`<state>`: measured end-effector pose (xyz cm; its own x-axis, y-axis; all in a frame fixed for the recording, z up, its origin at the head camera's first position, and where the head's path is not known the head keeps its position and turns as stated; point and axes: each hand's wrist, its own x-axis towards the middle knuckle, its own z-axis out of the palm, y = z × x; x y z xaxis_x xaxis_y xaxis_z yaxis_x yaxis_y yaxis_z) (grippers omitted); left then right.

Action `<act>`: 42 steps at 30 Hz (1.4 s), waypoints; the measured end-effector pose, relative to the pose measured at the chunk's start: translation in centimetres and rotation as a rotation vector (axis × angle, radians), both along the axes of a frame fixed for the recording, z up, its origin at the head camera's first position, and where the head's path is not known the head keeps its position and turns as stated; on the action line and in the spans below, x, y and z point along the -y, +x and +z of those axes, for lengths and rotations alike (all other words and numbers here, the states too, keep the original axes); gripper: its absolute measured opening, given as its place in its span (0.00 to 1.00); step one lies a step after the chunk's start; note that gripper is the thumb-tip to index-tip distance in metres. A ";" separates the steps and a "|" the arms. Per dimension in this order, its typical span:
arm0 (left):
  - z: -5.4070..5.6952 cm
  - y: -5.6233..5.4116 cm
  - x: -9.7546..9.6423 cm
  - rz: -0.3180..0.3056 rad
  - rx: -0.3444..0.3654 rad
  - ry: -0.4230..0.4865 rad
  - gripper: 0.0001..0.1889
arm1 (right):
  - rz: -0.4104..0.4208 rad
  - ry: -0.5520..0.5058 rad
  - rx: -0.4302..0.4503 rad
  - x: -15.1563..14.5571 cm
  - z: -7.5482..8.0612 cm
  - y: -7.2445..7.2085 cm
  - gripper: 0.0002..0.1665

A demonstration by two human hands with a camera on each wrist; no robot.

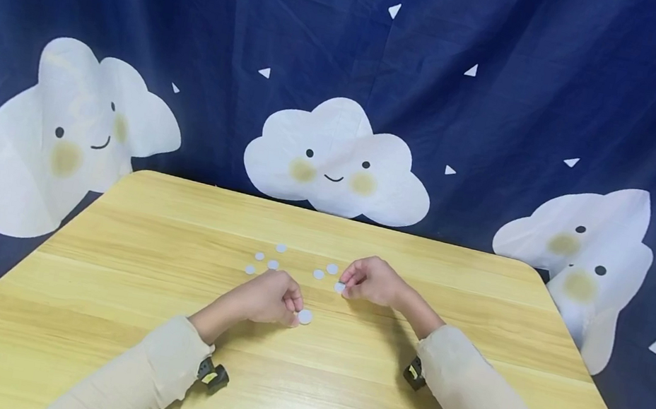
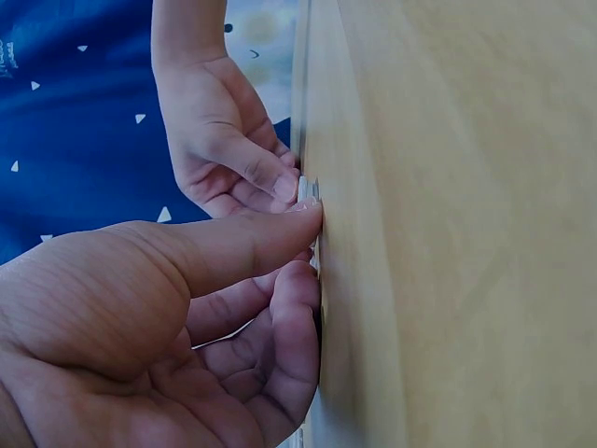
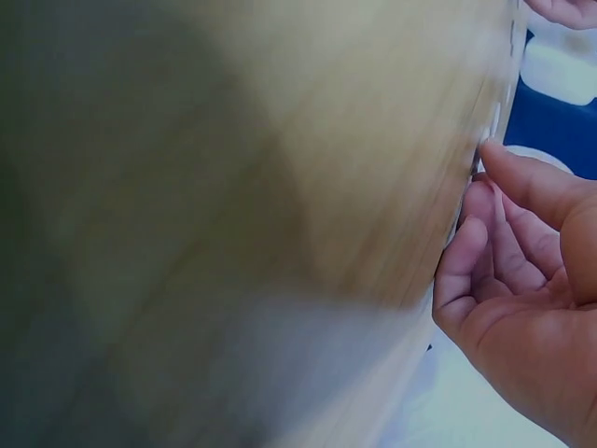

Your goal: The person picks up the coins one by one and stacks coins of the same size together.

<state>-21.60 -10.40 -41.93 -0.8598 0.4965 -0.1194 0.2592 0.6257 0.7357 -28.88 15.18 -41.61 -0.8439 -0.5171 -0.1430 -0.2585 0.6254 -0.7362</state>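
Several small, flat, round white discs lie on the wooden table [image 1: 297, 400]. My left hand [image 1: 268, 297] is nearest me and pinches one white disc [image 1: 304, 317] by its edge, low at the tabletop. Farther off and to the right, my right hand [image 1: 376, 281] holds another white disc [image 1: 339, 287] between thumb and fingers, its edge partly covered. The left wrist view shows the left thumb [image 2: 270, 238] pressed near the table surface, with the right hand [image 2: 229, 140] beyond it. In the right wrist view, the right fingers [image 3: 466, 257] curl beside the table; the disc is barely visible there.
Left of the right hand lie two loose discs, one of them the near disc [image 1: 318, 274]. Beyond the left hand sits a loose group including a far disc [image 1: 281, 248]. A blue curtain [image 1: 354, 37] with cloud faces hangs behind the table's far edge.
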 end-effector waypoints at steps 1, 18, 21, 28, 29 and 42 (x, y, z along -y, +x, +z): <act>0.0 0.0 0.0 0.002 0.002 -0.001 0.09 | 0.002 0.006 -0.006 0.1 0.0 -0.1 0.09; -0.2 -0.1 0.0 -0.001 0.001 0.000 0.09 | 0.103 0.068 -0.020 0.6 0.5 -0.7 0.09; -0.2 -0.1 0.0 -0.001 0.000 0.003 0.09 | 0.125 0.063 -0.014 0.6 0.5 -0.8 0.10; -0.2 -0.2 0.0 0.000 -0.004 -0.005 0.09 | 0.143 0.051 -0.010 0.6 0.6 -0.8 0.12; -0.2 -0.2 -0.1 0.002 -0.003 -0.007 0.09 | 0.147 0.046 -0.015 0.6 0.6 -0.7 0.12; -0.3 -0.3 0.0 0.014 0.000 -0.017 0.09 | 0.184 -0.069 -0.049 0.5 0.6 -0.4 0.07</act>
